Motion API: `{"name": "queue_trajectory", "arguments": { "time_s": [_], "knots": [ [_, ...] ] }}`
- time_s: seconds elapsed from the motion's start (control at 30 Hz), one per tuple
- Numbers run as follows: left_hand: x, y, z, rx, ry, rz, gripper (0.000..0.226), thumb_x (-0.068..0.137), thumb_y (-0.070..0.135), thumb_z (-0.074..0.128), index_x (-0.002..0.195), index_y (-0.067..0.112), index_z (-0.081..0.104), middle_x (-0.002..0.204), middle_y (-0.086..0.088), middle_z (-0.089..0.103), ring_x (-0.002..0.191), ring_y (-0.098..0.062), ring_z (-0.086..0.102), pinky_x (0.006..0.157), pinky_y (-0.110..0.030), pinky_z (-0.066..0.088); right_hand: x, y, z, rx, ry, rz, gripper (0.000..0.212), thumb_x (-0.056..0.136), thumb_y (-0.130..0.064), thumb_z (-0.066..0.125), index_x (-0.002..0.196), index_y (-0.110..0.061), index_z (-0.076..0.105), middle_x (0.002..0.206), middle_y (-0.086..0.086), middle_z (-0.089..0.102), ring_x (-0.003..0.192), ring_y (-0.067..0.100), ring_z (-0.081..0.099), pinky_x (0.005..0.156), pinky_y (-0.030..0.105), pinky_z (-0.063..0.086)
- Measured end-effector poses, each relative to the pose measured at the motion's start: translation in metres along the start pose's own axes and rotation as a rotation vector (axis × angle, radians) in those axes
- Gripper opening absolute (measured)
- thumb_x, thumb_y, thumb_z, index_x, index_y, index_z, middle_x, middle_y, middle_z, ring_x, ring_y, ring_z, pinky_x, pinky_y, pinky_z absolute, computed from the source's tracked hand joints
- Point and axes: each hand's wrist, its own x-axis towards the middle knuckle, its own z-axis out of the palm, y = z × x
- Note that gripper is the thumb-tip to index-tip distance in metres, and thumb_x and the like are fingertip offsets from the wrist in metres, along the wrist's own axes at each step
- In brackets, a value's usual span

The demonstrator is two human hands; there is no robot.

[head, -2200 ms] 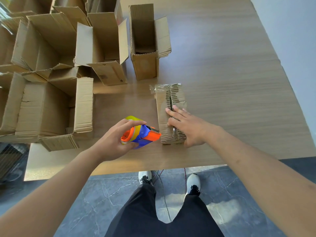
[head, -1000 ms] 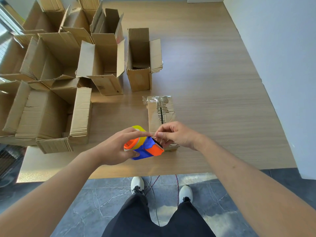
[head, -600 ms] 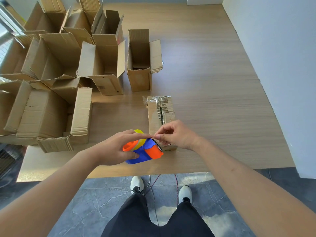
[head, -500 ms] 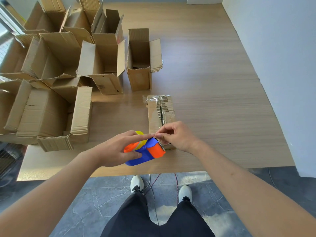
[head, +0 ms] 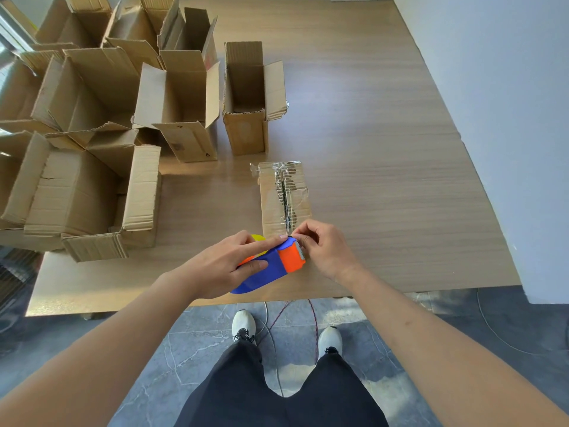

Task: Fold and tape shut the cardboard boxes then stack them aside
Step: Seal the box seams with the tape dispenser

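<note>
One small closed brown cardboard box [head: 284, 197] sits at the near middle of the pale wooden table [head: 385, 167], its top seam already under crinkled clear tape. At its near end the left hand [head: 220, 265] is wrapped round a blue, orange and yellow plastic tape dispenser [head: 274, 263], index finger laid out along the top toward the toothed cutter. The right hand [head: 323, 248] is right at that cutter, thumb and fingertips pinched together there, on the tape's loose end by the look of it, though the strip itself is too clear to make out. So the box lies just beyond both grips, touching neither palm as far as can be told.

It should handle light and fairly stiff, but the corrugated walls would dent under a hard squeeze; best taken by its two long sides, palms flat. The tape is the fiddly part: thin, sticky, apt to fold on itself.

Far left, a crowd of open brown cardboard boxes [head: 101, 118] waits, flaps up.
</note>
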Motion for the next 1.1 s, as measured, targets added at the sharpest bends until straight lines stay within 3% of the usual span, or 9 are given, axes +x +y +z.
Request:
{"name": "queue_trajectory", "arguments": {
  "time_s": [0.27,0.43,0.6,0.77,0.9,1.03,1.1],
  "knots": [
    [-0.021,-0.008,-0.014,0.058,0.009,-0.060,0.051,0.104,0.054,0.026,0.148,0.072,0.010,0.102,0.006,0.048,0.089,-0.013,0.051,0.085,-0.037,0.046,-0.010,0.010,-0.009,-0.074,0.205,0.054,0.012,0.094,-0.018,0.072,0.081,-0.018,0.073,0.070,-0.014,0.069,0.067,-0.005,0.060,0.064,0.009,0.039],
    [-0.038,-0.031,-0.021,0.050,-0.034,-0.130,0.048,0.105,0.054,0.026,0.147,0.072,0.014,0.102,0.009,0.051,0.090,-0.010,0.052,0.086,-0.037,0.046,-0.015,0.025,-0.020,-0.113,0.260,0.130,0.011,0.094,-0.019,0.073,0.083,-0.018,0.075,0.072,-0.011,0.072,0.067,-0.006,0.061,0.064,0.007,0.039],
    [-0.018,-0.042,-0.024,0.082,-0.084,-0.165,0.047,0.108,0.050,0.029,0.146,0.073,0.016,0.099,0.010,0.050,0.089,-0.004,0.050,0.080,-0.026,0.038,-0.009,0.037,-0.009,-0.142,0.293,0.189,0.012,0.093,-0.022,0.073,0.081,-0.020,0.074,0.073,-0.011,0.072,0.065,-0.006,0.059,0.063,0.006,0.039],
    [0.005,-0.052,-0.022,0.113,-0.148,-0.197,0.046,0.109,0.049,0.029,0.145,0.075,0.017,0.099,0.007,0.052,0.092,-0.009,0.052,0.087,-0.036,0.042,-0.001,0.050,0.001,-0.140,0.305,0.233,0.015,0.094,-0.019,0.072,0.080,-0.022,0.072,0.072,-0.011,0.070,0.067,-0.003,0.059,0.062,0.007,0.037],
    [0.016,-0.062,-0.020,0.104,-0.161,-0.206,0.043,0.109,0.049,0.029,0.143,0.075,0.021,0.104,0.004,0.055,0.100,-0.016,0.054,0.098,-0.042,0.042,-0.002,0.059,0.003,-0.060,0.271,0.210,0.017,0.097,-0.018,0.068,0.083,-0.026,0.069,0.074,-0.010,0.070,0.061,0.002,0.056,0.061,0.016,0.043],
    [0.019,-0.063,-0.022,0.096,-0.174,-0.214,0.043,0.109,0.048,0.029,0.141,0.076,0.022,0.102,0.005,0.055,0.099,-0.015,0.053,0.096,-0.041,0.041,-0.002,0.065,0.007,0.105,0.264,0.221,0.020,0.100,-0.016,0.064,0.084,-0.027,0.067,0.075,-0.009,0.067,0.063,0.009,0.062,0.068,0.034,0.055],
    [0.019,-0.062,-0.022,0.095,-0.170,-0.226,0.043,0.110,0.048,0.029,0.143,0.074,0.023,0.101,0.005,0.054,0.097,-0.013,0.052,0.095,-0.040,0.041,-0.004,0.066,0.010,0.114,0.274,0.200,0.019,0.101,-0.017,0.064,0.087,-0.030,0.067,0.077,-0.010,0.067,0.065,0.007,0.062,0.071,0.037,0.053]
  ]
}}
